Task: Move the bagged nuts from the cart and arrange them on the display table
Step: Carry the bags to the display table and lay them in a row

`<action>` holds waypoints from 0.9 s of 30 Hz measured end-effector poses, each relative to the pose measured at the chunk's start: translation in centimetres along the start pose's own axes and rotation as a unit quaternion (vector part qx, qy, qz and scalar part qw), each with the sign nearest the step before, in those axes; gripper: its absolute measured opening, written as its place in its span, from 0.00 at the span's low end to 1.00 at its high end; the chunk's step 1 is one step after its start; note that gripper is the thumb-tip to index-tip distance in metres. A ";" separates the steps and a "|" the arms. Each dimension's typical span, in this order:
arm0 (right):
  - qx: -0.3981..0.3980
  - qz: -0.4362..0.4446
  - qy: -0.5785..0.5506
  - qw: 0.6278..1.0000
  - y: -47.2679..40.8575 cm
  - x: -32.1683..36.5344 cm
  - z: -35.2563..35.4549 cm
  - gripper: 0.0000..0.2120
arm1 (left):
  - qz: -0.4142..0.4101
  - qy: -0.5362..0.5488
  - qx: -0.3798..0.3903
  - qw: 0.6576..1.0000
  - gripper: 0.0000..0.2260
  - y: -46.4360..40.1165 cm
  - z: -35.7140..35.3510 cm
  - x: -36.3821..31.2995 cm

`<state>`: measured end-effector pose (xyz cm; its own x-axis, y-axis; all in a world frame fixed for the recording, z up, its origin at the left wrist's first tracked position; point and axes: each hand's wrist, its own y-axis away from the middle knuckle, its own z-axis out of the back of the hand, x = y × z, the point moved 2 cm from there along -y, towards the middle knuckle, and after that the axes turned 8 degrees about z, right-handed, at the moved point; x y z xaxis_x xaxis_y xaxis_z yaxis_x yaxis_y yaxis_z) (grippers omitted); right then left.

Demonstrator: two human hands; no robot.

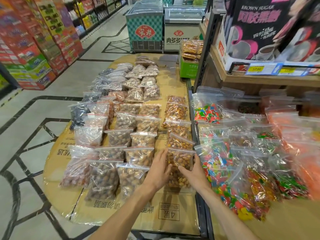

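A clear zip bag of golden-brown nuts [181, 159] sits in the right-hand column of bags on the cardboard-covered display table [171, 216]. My left hand [160, 168] touches its left edge with fingers nearly straight. My right hand [193, 172] curls round its lower right corner, thumb on the front. Another bag of the same nuts [178, 181] lies under it, nearer me, and more bags of nuts [180, 141] run away up the column. Rows of other bagged nuts [131, 134] fill the table to the left. No cart is in view.
Bags of bright wrapped candy [223, 163] crowd a second surface to the right, past a dark metal rail [201, 201]. A wooden shelf [259, 78] with brown sugar boxes rises at the upper right. Freezers [145, 26] stand beyond the table. Tiled aisle floor [31, 135] lies to the left.
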<state>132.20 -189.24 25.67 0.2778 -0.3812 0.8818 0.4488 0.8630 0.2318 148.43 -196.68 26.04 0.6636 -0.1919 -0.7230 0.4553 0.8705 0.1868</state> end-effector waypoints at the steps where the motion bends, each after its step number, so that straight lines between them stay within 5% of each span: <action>1: -0.009 0.003 0.000 1.000 0.0 0.4 0.0 0.52 | -0.010 -0.009 -0.001 1.000 0.31 0.1 0.4 -0.2; 12: -0.010 0.119 0.174 0.977 -1.1 7.1 -2.0 0.40 | -0.058 -0.080 -0.093 0.991 0.25 -0.9 7.2 1.3; 27: 0.042 0.082 0.177 0.980 -7.8 15.7 -13.2 0.45 | -0.002 -0.165 -0.102 0.981 0.29 -8.5 17.6 9.8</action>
<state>144.28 -206.31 32.28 0.6247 -0.3132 0.7153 0.3054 0.9411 0.1453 161.49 -213.96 29.09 0.8333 -0.3021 -0.4630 0.3522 0.9356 0.0235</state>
